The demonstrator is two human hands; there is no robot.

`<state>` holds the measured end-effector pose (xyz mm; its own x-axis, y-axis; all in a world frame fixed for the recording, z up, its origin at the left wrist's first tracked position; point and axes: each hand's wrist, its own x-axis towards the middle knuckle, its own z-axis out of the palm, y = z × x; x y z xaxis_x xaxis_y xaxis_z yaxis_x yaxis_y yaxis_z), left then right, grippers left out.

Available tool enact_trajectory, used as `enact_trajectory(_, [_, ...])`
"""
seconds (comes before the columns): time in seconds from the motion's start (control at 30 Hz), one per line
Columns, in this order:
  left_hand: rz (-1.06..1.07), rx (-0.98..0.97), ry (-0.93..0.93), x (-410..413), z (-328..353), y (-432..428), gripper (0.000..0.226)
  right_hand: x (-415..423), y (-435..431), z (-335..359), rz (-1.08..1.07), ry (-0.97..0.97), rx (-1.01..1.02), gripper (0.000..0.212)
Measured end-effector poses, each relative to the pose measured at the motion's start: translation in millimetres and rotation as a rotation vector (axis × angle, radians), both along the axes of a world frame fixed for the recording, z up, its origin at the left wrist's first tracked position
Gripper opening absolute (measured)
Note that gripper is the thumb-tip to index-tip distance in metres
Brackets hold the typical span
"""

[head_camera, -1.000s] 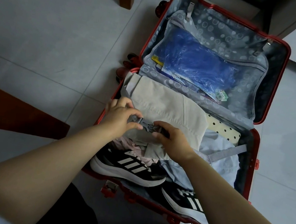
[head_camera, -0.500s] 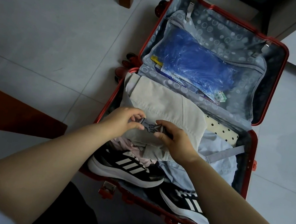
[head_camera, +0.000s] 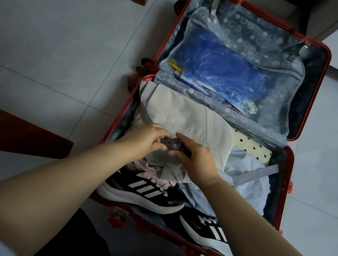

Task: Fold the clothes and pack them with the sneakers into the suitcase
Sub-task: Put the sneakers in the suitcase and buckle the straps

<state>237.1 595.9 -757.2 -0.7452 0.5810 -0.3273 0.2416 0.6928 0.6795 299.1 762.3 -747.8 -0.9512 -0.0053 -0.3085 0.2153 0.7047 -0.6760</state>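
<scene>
Both hands have drawn closer since a second ago, bringing the halves of the dark grey plastic strap buckle [head_camera: 171, 144] together at the frame's centre. The left hand [head_camera: 144, 138] pinches one half between thumb and curled fingers, and the right hand [head_camera: 197, 162] pinches the other. Under them lies the folded beige cotton garment [head_camera: 187, 117], packed in the open red hard-shell suitcase [head_camera: 289, 169]. The black-and-white striped sneakers [head_camera: 142, 192] sit along its lower edge. To do this well, the halves probably need lining up straight and pressing fully home with no cloth caught between them. The grey webbing strap [head_camera: 254, 172] can then be pulled snug.
</scene>
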Motion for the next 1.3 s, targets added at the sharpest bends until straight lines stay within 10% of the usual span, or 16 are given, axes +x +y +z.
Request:
enact_trajectory(0.37, [-0.018, -0.010, 0.110, 6, -10, 20, 0.054, -30, 47, 19, 0.166, -0.307, 0.150, 0.022])
enact_trajectory(0.83, [-0.209, -0.665, 0.123, 4, -49, 10, 0.054, -3, 93, -28, -0.109, -0.702, 0.502, 0.065])
enact_trajectory(1.1, [-0.197, -0.642, 0.197, 11, -45, 10, 0.057, 4, 70, -19, -0.031, -0.140, 0.736, 0.097])
enact_trajectory(1.3, [-0.246, -0.721, 0.101, 10, -48, 14, 0.054, 15, 69, -35, 0.195, -0.373, 0.635, 0.060])
